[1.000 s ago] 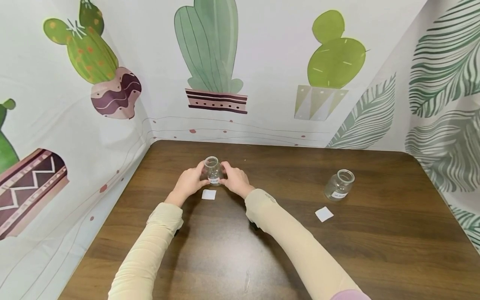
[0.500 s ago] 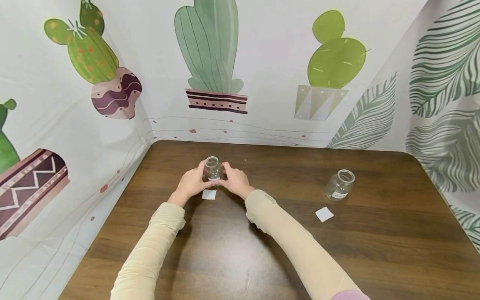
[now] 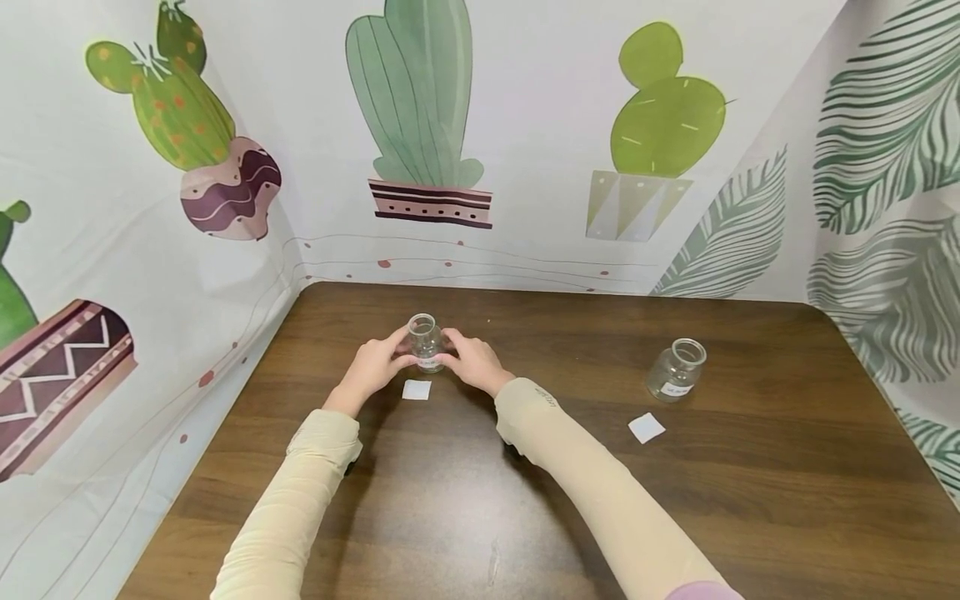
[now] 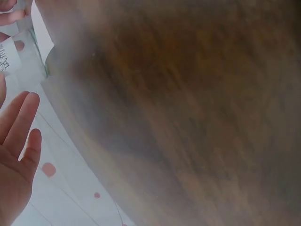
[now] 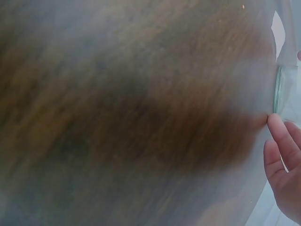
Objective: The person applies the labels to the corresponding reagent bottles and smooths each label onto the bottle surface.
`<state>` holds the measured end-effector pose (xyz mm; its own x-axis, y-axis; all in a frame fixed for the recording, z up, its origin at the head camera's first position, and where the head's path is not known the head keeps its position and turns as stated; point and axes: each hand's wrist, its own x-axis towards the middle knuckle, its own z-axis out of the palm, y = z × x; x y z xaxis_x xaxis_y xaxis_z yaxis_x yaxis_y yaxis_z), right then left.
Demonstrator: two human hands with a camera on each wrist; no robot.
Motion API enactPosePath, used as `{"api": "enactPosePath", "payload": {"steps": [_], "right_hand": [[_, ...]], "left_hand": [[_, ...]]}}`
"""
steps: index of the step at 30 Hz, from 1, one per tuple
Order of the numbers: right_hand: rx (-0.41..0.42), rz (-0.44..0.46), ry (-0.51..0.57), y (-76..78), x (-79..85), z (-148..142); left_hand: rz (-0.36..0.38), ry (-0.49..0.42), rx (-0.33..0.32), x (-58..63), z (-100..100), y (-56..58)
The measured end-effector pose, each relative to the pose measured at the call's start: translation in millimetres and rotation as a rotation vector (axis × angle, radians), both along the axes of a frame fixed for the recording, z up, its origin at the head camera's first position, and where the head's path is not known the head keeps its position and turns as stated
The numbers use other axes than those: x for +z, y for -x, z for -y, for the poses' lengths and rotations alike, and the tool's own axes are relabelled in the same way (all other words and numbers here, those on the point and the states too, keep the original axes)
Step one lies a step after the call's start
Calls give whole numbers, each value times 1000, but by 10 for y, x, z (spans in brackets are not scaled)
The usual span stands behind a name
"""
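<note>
A small clear glass jar (image 3: 425, 340) without a lid stands upright near the back left of the table, a white label low on its front. My left hand (image 3: 377, 364) holds the jar's left side, thumb at the label and index finger further back. From the right, my right hand (image 3: 474, 361) grips it in the same way. In the left wrist view the other fingers of my left hand (image 4: 16, 155) stretch out straight beside the jar (image 4: 28, 54). A fingertip of my right hand (image 5: 284, 162) is right at the jar's base in the right wrist view.
A white paper square (image 3: 416, 390) lies just in front of the jar. To the right stands a second labelled open glass jar (image 3: 676, 370), with another white square (image 3: 647, 427) before it. A cactus-print cloth (image 3: 540, 125) hangs behind the brown wooden table (image 3: 450, 500).
Half a second ago both thumbs lay over the label; now they have drawn apart and more of it shows. My left hand has shifted slightly left. The jar stays in place.
</note>
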<state>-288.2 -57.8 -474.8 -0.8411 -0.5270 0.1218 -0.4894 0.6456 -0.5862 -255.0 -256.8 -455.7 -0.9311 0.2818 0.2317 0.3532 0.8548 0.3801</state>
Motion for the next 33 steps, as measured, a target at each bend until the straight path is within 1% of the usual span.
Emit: {"api": "enactPosePath", "payload": {"steps": [3, 6, 9, 13, 15, 17, 20, 22, 25, 28, 30, 33], "right_hand": [[6, -25, 0, 10, -10, -4], [3, -39, -16, 12, -2, -7], [-2, -21, -42, 9, 24, -23], [1, 47, -71, 9, 76, -66], [5, 88, -73, 13, 100, -94], [3, 114, -67, 21, 119, -137], [7, 134, -49, 25, 140, -221], [29, 127, -21, 22, 179, -298], [78, 110, 26, 0, 330, -472], [116, 82, 61, -27, 579, -738], [123, 57, 75, -56, 766, -950], [102, 4, 78, -113, 1043, -1326]], "left_hand": [[-39, 7, -9, 1, 14, 6], [-41, 9, -6, -8, 19, 9], [17, 13, 6, -35, 11, 7], [103, 31, 54, -95, -21, 15], [120, 48, 85, -116, -47, 23], [122, 68, 113, -129, -83, 42], [128, 92, 132, -120, -135, 68], [136, 90, 138, -101, -148, 82], [164, 77, 132, -44, -98, 96], [184, 58, 129, 45, 31, 107], [192, 42, 137, 113, 157, 97], [204, 20, 157, 233, 340, 70]]}}
